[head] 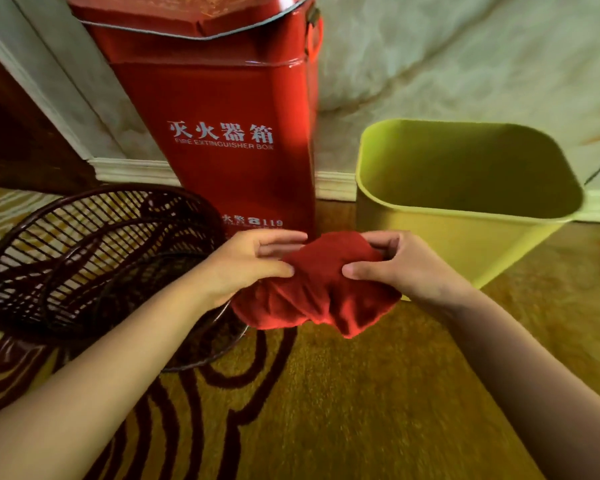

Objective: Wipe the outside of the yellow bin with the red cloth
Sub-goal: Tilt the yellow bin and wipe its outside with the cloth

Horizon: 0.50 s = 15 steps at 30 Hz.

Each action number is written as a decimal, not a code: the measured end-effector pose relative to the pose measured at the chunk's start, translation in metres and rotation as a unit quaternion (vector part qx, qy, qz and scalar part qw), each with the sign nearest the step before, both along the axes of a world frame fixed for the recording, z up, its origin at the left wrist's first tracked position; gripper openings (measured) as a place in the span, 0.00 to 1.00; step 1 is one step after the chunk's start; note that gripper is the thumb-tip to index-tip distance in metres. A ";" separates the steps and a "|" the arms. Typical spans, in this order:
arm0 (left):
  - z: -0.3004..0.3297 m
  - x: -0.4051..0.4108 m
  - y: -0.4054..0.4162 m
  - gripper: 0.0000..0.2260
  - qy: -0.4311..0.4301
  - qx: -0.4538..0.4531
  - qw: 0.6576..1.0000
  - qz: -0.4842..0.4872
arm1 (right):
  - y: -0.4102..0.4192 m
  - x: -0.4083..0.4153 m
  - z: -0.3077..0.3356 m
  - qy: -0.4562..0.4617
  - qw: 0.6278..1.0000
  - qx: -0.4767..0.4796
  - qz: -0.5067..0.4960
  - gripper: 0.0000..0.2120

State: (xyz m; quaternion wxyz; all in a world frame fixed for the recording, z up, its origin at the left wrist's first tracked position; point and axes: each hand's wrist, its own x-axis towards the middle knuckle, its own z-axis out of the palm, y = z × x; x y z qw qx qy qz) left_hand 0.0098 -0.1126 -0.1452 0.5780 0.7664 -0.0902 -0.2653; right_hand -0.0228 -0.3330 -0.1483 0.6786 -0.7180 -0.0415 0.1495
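The yellow bin (465, 244) stands upright on the carpet at the right, against the wall, its inside empty. A crumpled red cloth (321, 292) hangs in the air between my two hands, just left of the bin's front wall. My left hand (246, 263) pinches the cloth's left side with thumb and fingers. My right hand (399, 263) grips its upper right part, close in front of the bin. The cloth's lower folds droop below both hands. Whether the cloth touches the bin is hard to tell.
A tall red fire extinguisher box (222, 133) stands against the wall behind my hands. A dark wicker basket (94, 258) sits on the floor at the left, under my left forearm. Patterned yellow and brown carpet (326, 410) covers the floor.
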 end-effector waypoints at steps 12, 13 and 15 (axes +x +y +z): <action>0.018 0.065 -0.172 0.05 -0.409 0.345 0.813 -0.229 | -0.106 -0.068 -0.014 0.105 0.953 0.020 -0.284 0.18; 0.018 0.065 -0.175 0.05 -0.407 0.342 0.813 -0.237 | -0.112 -0.072 -0.015 0.114 0.944 0.031 -0.309 0.18; 0.021 0.062 -0.180 0.06 -0.387 0.325 0.831 -0.234 | -0.121 -0.078 -0.019 0.135 0.922 0.062 -0.358 0.17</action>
